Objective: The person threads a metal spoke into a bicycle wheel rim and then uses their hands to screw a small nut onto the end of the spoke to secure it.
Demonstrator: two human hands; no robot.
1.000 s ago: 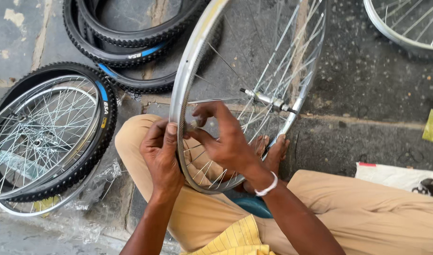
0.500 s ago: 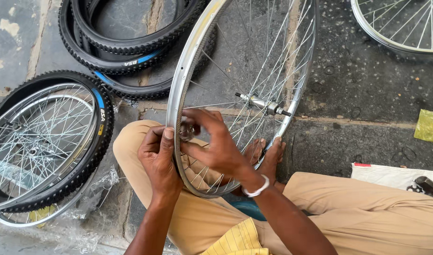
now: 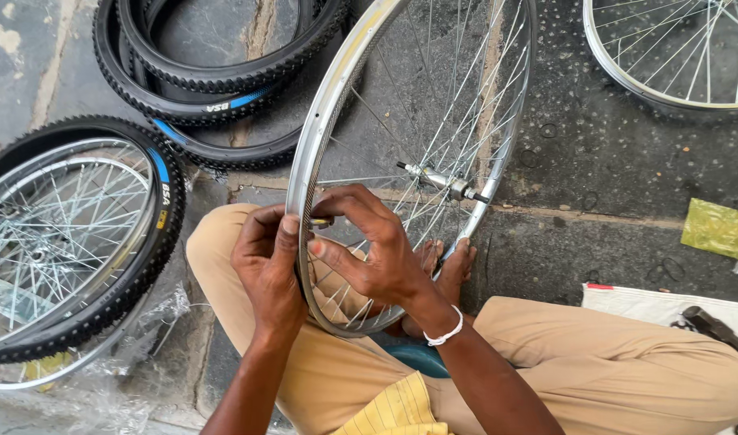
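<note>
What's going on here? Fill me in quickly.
A person sits on the pavement with a bare spoked bicycle wheel standing upright between their legs. The left hand grips the rim from outside, and the right hand reaches in among the spokes, pinching a small part against the rim; what it is cannot be told. A tyred wheel lies at the person's left, loose tyres beyond it, another bare wheel farther off.

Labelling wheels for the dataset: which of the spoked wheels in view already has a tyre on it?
The wheel lying flat at far left: a black knobby tyre wraps its rim. The upright wheel held by both hands and the wheel at top right show bare silver rims.
</note>
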